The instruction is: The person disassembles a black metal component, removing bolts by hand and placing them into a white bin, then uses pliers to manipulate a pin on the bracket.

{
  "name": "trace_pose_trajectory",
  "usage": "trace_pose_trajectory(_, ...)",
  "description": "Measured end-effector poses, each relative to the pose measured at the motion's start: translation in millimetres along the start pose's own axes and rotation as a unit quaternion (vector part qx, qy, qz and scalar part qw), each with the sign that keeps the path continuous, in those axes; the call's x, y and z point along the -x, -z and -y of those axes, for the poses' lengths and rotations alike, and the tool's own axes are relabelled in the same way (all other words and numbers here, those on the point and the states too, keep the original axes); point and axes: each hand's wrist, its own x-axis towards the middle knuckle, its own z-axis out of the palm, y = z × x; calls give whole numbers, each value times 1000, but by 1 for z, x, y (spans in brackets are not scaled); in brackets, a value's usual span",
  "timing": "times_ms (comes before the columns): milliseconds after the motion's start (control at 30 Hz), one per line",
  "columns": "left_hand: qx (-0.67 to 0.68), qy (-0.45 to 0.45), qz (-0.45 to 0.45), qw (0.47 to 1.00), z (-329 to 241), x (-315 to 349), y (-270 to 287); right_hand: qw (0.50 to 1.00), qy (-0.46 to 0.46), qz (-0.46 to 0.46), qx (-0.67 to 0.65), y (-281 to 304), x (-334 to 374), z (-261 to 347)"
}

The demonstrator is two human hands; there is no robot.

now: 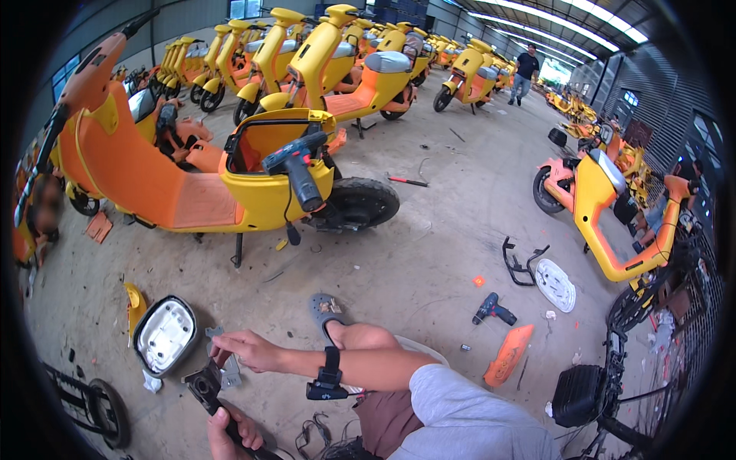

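Observation:
My left hand (231,431) is closed round the black handle of a dark tool-like part with a blocky metal head (204,383). Just above that head, my right hand (251,349) has its fingers bent down in a pinch; what lies between the fingertips is too small to make out. Grey metal bracket-like pieces (231,374) show beside the fingers, partly hidden by them. A black band with a small device (328,383) is strapped round my right wrist. Left of my hands, a scooter seat (165,336) lies with its white underside up.
A yellow-orange scooter (264,207) stands ahead, a cordless drill (297,170) resting on its open rear. Another drill (494,309), an orange panel (509,355), a black rack (521,263) and a white seat base (555,285) lie rightward. A person (525,75) walks at the back; another crouches far right.

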Motion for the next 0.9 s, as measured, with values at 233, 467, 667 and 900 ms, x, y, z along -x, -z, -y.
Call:
trace_pose_trajectory(233,85,20,207,974,-4,-68,47,993,-89,-12,-71,12,-10,3)
trace_pose_trajectory(467,-140,-123,-26,982,-11,-78,17,976,-102,-180,-70,3,-7,3)
trace_pose_trajectory(667,-283,-187,-68,938,-4,-76,35,986,-1,-167,28,-7,1,-3)
trace_pose_trajectory(900,-316,-252,-78,911,4,-69,35,883,177,-195,389,-4,4,1)
